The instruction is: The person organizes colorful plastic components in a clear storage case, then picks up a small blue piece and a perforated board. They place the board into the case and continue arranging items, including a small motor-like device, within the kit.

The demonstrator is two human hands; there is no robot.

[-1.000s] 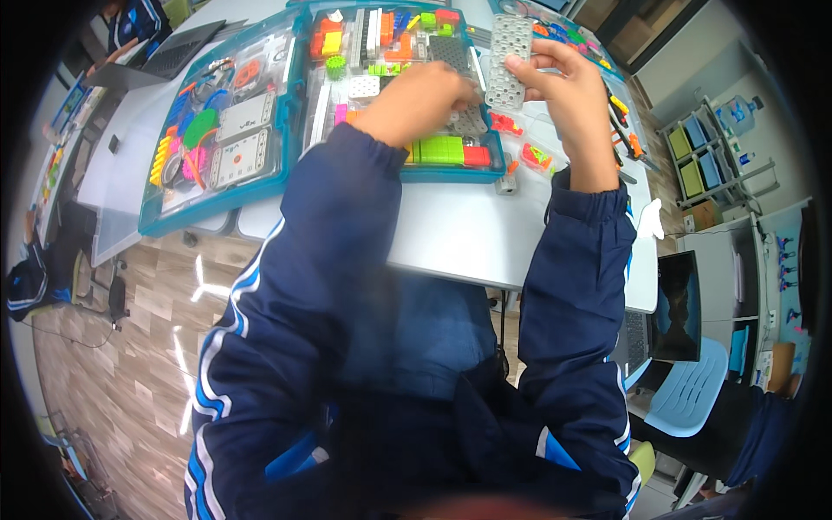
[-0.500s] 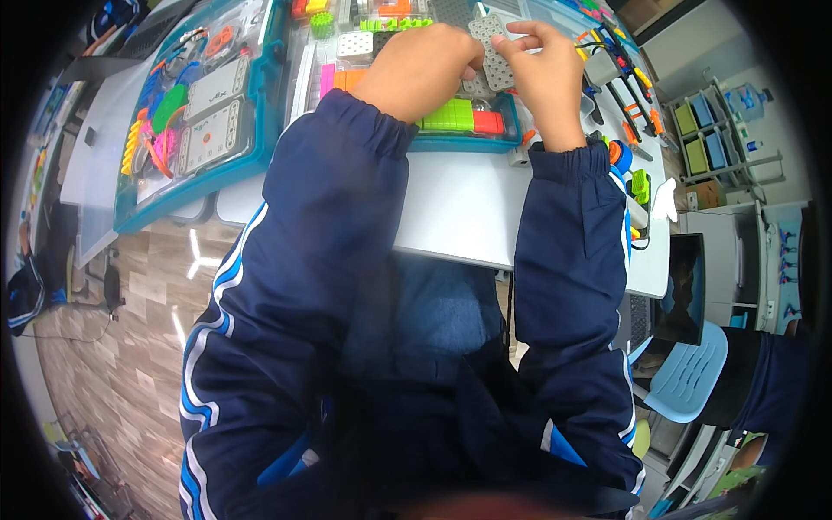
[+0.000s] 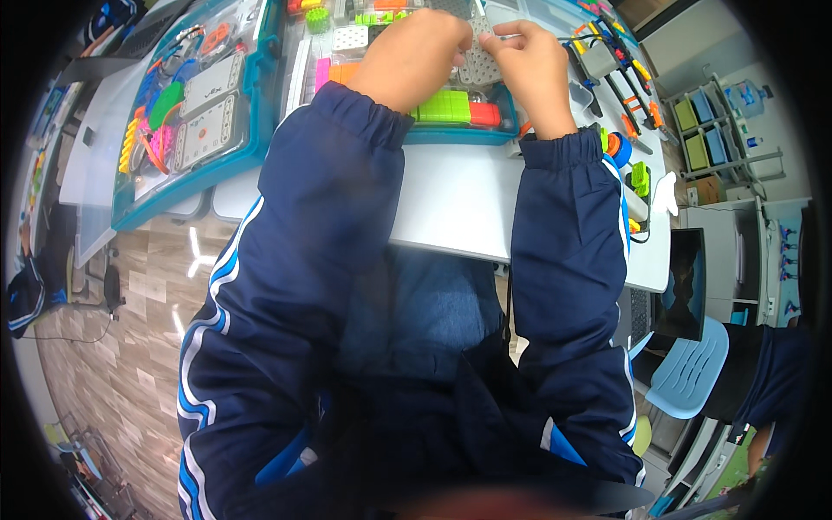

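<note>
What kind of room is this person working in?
Probably a classroom or hobby workshop. A white table holds a teal case of colourful building parts, a shelf with coloured bins stands at the wall, and a light blue chair is nearby.

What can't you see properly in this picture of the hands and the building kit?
- Head view: the left hand covers most of the grey perforated plate, so its grip is hidden.
- The right hand pinches the plate's edge; its palm side faces away.
- The teal tray runs off the top edge.
- Small coloured parts are too small to identify.
</note>
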